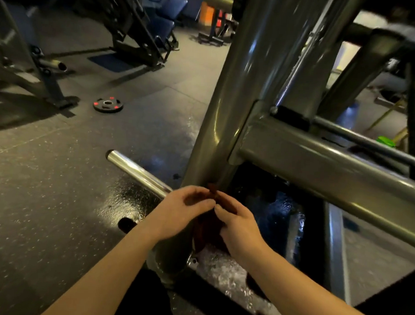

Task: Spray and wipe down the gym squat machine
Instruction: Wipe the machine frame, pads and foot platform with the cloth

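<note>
The squat machine's grey steel upright point(240, 92) rises through the middle of the view, and a grey crossbar point(332, 172) runs off to the right. A dark red cloth point(210, 225) hangs low in front of the upright. My left hand point(180, 211) and my right hand point(237, 220) both pinch the cloth's top edge with curled fingers, close together just before the post. No spray bottle is in view.
A chrome peg point(134, 169) sticks out left from the post. The black rubber floor point(133, 199) around the base shines wet. A small weight plate point(108, 104) with red marks lies on the floor to the left. Other gym machines point(126, 23) stand behind.
</note>
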A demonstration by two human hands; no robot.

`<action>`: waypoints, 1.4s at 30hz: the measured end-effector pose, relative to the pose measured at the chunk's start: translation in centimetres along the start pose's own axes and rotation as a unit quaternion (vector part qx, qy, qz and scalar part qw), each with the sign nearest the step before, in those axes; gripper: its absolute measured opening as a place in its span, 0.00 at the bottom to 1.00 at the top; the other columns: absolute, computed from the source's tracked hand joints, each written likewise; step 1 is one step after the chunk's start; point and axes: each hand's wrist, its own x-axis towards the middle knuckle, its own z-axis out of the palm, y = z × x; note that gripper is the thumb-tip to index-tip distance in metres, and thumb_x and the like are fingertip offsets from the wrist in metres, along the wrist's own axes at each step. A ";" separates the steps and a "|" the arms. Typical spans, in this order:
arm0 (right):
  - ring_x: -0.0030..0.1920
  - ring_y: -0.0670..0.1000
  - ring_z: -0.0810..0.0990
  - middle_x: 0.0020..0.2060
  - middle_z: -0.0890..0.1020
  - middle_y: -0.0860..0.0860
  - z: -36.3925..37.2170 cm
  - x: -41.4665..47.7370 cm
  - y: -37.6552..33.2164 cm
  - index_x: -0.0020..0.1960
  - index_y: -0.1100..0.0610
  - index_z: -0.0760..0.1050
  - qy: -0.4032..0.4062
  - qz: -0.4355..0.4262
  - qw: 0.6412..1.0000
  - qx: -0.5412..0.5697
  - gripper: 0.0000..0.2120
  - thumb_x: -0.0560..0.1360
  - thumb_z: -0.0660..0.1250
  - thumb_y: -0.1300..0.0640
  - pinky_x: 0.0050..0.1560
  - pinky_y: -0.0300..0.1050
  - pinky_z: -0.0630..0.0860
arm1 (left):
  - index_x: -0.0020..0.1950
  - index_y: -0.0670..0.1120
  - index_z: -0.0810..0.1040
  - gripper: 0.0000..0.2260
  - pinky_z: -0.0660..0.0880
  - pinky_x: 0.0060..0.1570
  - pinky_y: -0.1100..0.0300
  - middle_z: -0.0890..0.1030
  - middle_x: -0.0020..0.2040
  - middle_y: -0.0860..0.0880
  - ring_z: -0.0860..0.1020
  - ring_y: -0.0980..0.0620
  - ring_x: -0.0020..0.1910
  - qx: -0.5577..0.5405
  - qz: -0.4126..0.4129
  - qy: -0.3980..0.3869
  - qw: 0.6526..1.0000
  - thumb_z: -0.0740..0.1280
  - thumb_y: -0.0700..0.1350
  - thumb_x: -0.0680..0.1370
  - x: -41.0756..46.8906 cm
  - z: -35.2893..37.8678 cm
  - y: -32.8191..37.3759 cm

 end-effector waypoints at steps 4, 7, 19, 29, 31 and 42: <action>0.60 0.59 0.84 0.57 0.85 0.60 1.1 -0.8 -4.5 0.68 0.60 0.77 -0.017 -0.024 0.999 0.024 0.22 0.79 0.57 0.74 0.66 0.58 0.77 | 0.69 0.59 0.74 0.33 0.79 0.57 0.64 0.80 0.59 0.58 0.80 0.63 0.57 0.026 0.038 0.026 0.999 0.76 0.65 0.67 0.2 -0.7 3.5; 0.62 0.60 0.83 0.59 0.84 0.61 1.2 -0.4 -7.2 0.69 0.59 0.77 -0.028 -0.035 0.997 0.065 0.27 0.77 0.54 0.76 0.69 0.60 0.75 | 0.70 0.58 0.73 0.30 0.77 0.57 0.67 0.76 0.62 0.59 0.77 0.61 0.61 0.029 0.071 0.055 0.996 0.76 0.61 0.71 0.9 -1.0 6.0; 0.57 0.38 0.83 0.53 0.86 0.43 3.6 -0.4 -20.2 0.71 0.53 0.76 0.017 -0.292 0.914 -0.281 0.21 0.80 0.68 0.67 0.65 0.39 0.78 | 0.60 0.55 0.82 0.13 0.78 0.53 0.70 0.85 0.50 0.59 0.82 0.65 0.50 -0.069 0.198 0.246 0.946 0.75 0.43 0.77 4.2 -1.9 15.8; 0.77 0.50 0.66 0.81 0.62 0.47 3.8 4.1 -32.1 0.81 0.32 0.43 0.092 -0.405 0.863 -0.287 0.31 0.85 0.56 0.46 0.76 0.58 0.66 | 0.76 0.52 0.73 0.21 0.71 0.70 0.52 0.78 0.69 0.53 0.75 0.51 0.67 0.048 0.302 0.316 0.898 0.61 0.57 0.85 14.4 -3.6 30.4; 0.76 0.54 0.67 0.80 0.62 0.48 3.9 4.6 -33.1 0.80 0.30 0.44 0.066 -0.408 0.863 -0.290 0.29 0.85 0.54 0.45 0.74 0.59 0.70 | 0.82 0.51 0.64 0.25 0.64 0.76 0.48 0.67 0.79 0.48 0.65 0.47 0.77 0.113 0.291 0.294 0.903 0.56 0.58 0.86 14.7 -1.7 30.4; 0.76 0.51 0.67 0.83 0.50 0.43 3.2 5.8 -33.6 0.81 0.35 0.40 0.086 -0.417 0.831 -0.358 0.39 0.84 0.63 0.56 0.70 0.50 0.72 | 0.77 0.49 0.68 0.24 0.61 0.76 0.41 0.75 0.70 0.43 0.70 0.40 0.73 0.090 0.215 0.282 0.931 0.47 0.58 0.87 19.1 -6.3 36.1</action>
